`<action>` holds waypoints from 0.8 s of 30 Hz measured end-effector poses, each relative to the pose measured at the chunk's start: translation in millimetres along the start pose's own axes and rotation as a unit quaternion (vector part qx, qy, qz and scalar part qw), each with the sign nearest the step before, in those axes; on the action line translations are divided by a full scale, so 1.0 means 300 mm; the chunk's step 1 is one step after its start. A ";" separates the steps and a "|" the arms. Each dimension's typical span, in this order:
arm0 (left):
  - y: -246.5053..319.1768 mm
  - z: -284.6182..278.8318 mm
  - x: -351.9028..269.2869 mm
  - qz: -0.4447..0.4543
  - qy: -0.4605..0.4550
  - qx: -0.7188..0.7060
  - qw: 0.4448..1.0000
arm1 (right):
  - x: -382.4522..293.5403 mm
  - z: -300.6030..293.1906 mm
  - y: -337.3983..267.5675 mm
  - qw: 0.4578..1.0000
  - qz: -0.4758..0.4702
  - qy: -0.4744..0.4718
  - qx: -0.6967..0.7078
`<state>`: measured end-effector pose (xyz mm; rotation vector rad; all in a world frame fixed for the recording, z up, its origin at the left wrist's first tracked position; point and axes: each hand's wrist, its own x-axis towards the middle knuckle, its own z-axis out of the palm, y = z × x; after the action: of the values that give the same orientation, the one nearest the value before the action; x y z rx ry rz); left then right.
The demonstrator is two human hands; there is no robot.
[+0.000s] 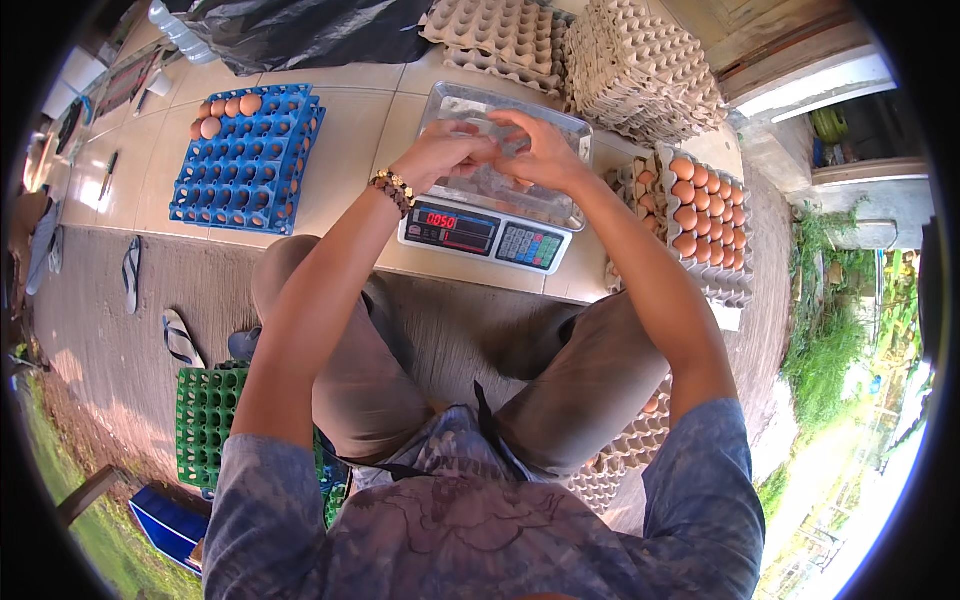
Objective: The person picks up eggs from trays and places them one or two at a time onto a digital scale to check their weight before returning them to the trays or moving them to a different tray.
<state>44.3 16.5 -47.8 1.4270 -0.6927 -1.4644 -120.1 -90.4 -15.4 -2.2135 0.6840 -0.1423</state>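
Observation:
Over the clear plastic bag lying in the metal pan (577, 210) of a digital scale (480, 238), my left hand (450, 154) and my right hand (541, 154) meet at the fingertips. A beaded bracelet circles my left wrist. The fingers of my right hand are curved and spread; a small orange-brown patch, perhaps an egg, shows below them. Whether either hand pinches something thin is unclear. Red digits glow on the scale's display. Blue plastic egg trays (236, 161) with several brown eggs (250, 104) on top stand left of the scale.
Cardboard trays of brown eggs (702, 199) stand right of the scale. Behind it rise stacked cardboard egg trays (637, 67) beside black plastic sheeting (322, 34). Green egg trays (206, 420) and flip-flops (180, 337) lie on the lower floor at left. More cardboard trays (630, 442) sit low at right.

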 end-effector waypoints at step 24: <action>-0.174 -1.313 -0.451 0.136 0.744 0.166 0.632 | -0.053 0.047 0.304 0.974 0.005 0.053 -0.219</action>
<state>394.8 241.4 -99.3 2.0690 -0.0154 0.4042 -168.3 -121.7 -89.5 -2.6373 0.8499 -0.1137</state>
